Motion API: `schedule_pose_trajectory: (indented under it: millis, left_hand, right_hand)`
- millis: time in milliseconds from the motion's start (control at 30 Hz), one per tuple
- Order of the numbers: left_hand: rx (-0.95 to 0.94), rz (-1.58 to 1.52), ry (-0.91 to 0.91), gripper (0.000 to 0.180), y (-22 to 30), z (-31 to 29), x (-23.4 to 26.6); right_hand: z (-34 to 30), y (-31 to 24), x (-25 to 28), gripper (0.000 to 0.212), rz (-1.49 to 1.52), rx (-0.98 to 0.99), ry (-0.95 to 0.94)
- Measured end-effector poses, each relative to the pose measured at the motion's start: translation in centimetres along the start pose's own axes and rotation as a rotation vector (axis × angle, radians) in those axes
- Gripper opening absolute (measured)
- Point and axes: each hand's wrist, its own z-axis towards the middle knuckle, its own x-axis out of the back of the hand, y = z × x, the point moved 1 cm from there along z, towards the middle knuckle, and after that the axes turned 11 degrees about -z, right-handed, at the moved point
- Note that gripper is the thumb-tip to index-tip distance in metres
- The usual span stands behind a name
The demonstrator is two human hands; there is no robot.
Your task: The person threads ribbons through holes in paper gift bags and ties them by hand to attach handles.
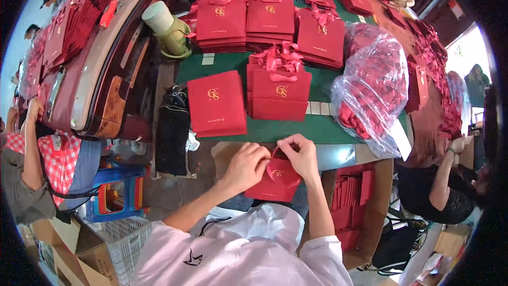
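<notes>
A small red paper gift bag (275,184) with gold print hangs upright in front of my lap, just off the table's near edge. My left hand (247,165) is closed in a pinch at the bag's top left, on its red ribbon (271,167). At the top right my right hand (299,153) pinches the same ribbon, which loops between the two hands. Beyond them on the green table lie a flat stack of red bags (217,104) and another stack (279,92) with ribbon handles bunched on top.
More bag stacks (222,24) stand farther back. A clear plastic sack of red ribbons (368,92) sits at the right. A green holder with a pale cup (172,37) is at the left. Beside my right arm is a cardboard box (382,201) of red bags. Other people work around the table.
</notes>
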Motion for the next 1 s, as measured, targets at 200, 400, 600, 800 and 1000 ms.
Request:
schedule_pose_trajectory:
  millis: [200,400,600,800,1000]
  left_hand:
    - [0.118,-0.053,0.017,0.012,-1.4,0.5,0.4]
    - [0.154,0.044,0.082,0.019,-1.6,2.2,-0.5]
    - [0.128,0.207,-0.035,0.023,-1.8,3.4,-1.6]
    - [0.150,0.130,-0.030,0.020,-2.3,3.4,-1.9]
    - [0.498,-0.492,-0.043,0.010,-2.0,2.8,-1.8]
  right_hand:
    - [-0.9,0.1,3.6,0.019,-0.196,0.130,0.177]
    - [-0.7,-0.8,2.6,0.036,-0.648,0.114,0.173]
    - [-0.1,0.9,0.9,0.038,-0.667,0.055,0.209]
    - [-1.1,0.3,2.1,0.022,-0.546,0.153,0.196]
    - [-2.9,-0.3,1.6,0.010,0.041,0.021,-0.005]
